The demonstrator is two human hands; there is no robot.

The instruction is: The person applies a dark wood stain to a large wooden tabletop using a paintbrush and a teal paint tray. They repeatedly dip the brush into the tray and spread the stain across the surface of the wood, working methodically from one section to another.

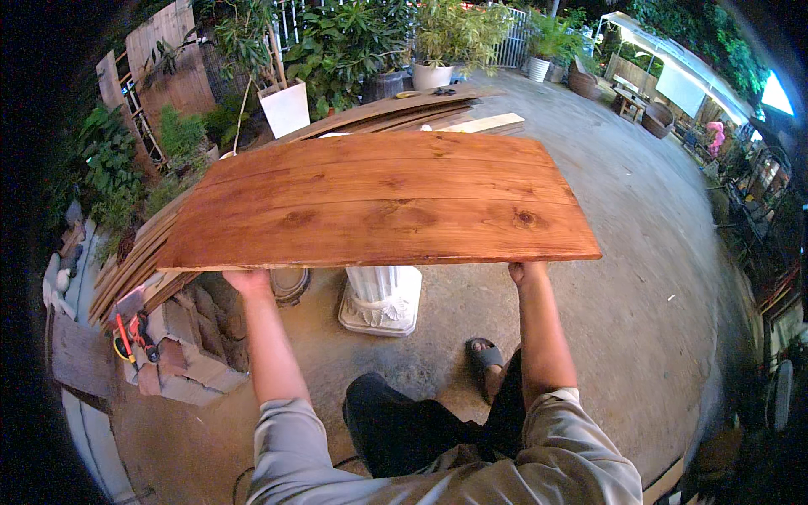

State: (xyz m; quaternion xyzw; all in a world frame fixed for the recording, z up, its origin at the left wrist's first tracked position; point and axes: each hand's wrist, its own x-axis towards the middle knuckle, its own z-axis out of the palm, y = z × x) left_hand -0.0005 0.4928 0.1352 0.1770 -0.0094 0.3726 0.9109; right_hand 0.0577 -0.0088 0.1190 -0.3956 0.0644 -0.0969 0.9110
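Note:
A wide wooden panel (391, 202), stained reddish brown with dark knots and plank seams, stretches out in front of me, its near edge towards my body. My left hand (248, 279) grips that near edge towards its left end, the fingers hidden beneath the wood. Towards the right end, my right hand (528, 270) holds the same edge from below. Under the panel stands a white fluted column pedestal (379, 309) with a square base; the panel covers its upper part. I cannot tell whether the panel touches it.
Left of me, a cardboard box (196, 379) bears a red power tool (144, 338) and an orange-handled tool (126, 338). Long wooden boards (136, 265) lie stacked beyond the panel and to its left. White planters (285, 108) stand farther back. Concrete floor (644, 265) extends to the right.

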